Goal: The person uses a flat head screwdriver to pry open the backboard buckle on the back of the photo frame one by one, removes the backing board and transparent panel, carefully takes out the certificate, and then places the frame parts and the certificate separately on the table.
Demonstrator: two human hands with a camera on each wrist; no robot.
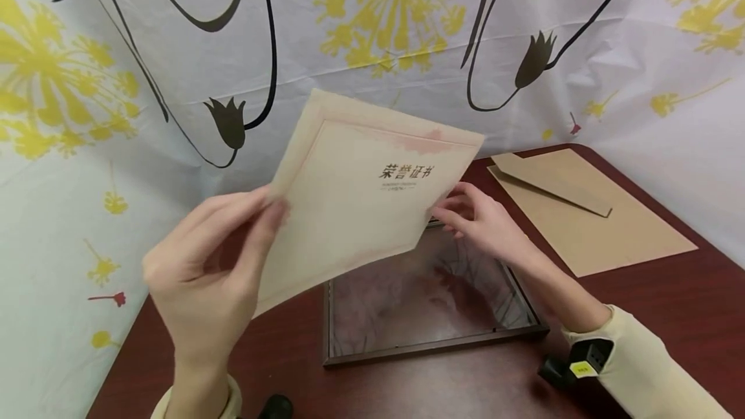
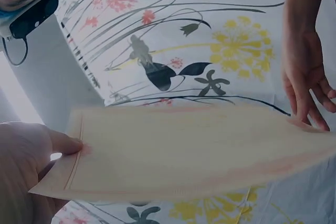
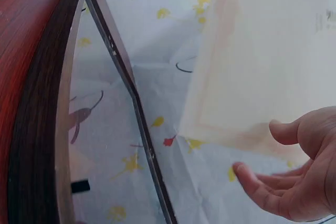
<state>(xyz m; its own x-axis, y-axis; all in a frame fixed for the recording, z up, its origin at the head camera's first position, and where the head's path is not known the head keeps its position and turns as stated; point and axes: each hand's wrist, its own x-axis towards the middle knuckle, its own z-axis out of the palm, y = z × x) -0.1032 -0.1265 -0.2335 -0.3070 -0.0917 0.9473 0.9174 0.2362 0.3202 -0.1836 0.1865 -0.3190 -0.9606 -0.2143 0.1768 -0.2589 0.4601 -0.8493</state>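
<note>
Certificate sheet, cream with a pink border and printed characters, is held up in the air, tilted, above the dark wooden picture frame that lies flat near the front edge of the tabletop, glass showing reflections. Left hand pinches the sheet's left edge, thumb on the front and fingers behind; left wrist view shows the thumb pressed on the border. Right hand is at the sheet's right edge with loose, nearly straight fingers; the right wrist view shows it relaxed, palm up, just under the paper's lower corner, gripping nothing. Brown kraft envelope with its flap up lies at the right rear corner of the tabletop, well apart from the frame. Floral cloth backdrop hangs behind. Step in hand looks like bringing the certificate over the frame to seat it; next move would call for levelling the sheet, squaring its corners to the frame's inner edge and lowering it flat without creasing
</note>
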